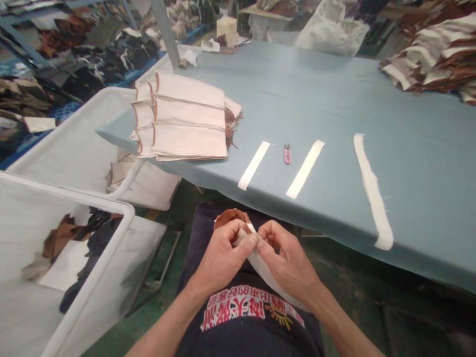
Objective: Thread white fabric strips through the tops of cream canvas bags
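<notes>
My left hand and my right hand meet over my lap, below the table's near edge. Both pinch the same small piece of white and brown fabric, thumbs and fingertips pressed together on its top. A white tail of the piece hangs down between my wrists. On the table ahead lies a small pink thread clipper, untouched, between two white strips.
A grey-blue table holds a stack of cream fabric pieces with brown edging at the left, a long curved white strip at the right and a heap of brown and white pieces at the far right. White bins with scraps stand at my left.
</notes>
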Tool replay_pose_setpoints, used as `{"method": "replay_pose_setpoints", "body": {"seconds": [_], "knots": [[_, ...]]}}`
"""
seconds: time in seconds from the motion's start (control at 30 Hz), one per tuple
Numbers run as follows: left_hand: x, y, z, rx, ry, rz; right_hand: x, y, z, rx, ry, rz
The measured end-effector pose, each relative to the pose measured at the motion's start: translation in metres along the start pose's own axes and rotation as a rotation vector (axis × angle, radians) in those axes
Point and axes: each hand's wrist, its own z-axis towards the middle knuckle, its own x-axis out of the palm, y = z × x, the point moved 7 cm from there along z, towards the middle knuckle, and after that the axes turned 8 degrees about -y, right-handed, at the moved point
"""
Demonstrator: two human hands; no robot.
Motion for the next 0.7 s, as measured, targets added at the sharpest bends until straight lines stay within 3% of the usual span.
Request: {"method": "replay_pose_setpoints", "body": {"seconds": [0.13, 0.3, 0.4, 0.57, 0.7], "knots": [[-0.011, -0.008, 0.001, 0.157, -0.051, 0.264, 0.008, 0.000, 0.000, -0.061, -0.034, -0.065], [-0.009, -0.001, -0.001, 0.186, -0.032, 0.252, 0.013, -0.004, 0.002, -0.172, -0.128, -0.120], [-0.006, 0.013, 0.000, 0.165, -0.113, 0.207, 0.022, -0.011, 0.005, -0.180, -0.114, -0.112], [-0.009, 0.050, 0.014, 0.008, -0.328, -0.002, 0.044, -0.025, 0.018, -0.103, -0.135, -0.030], [-0.021, 0.065, 0.030, -0.003, -0.283, -0.033, 0.060, -0.032, 0.032, -0.040, -0.014, 0.114]]}}
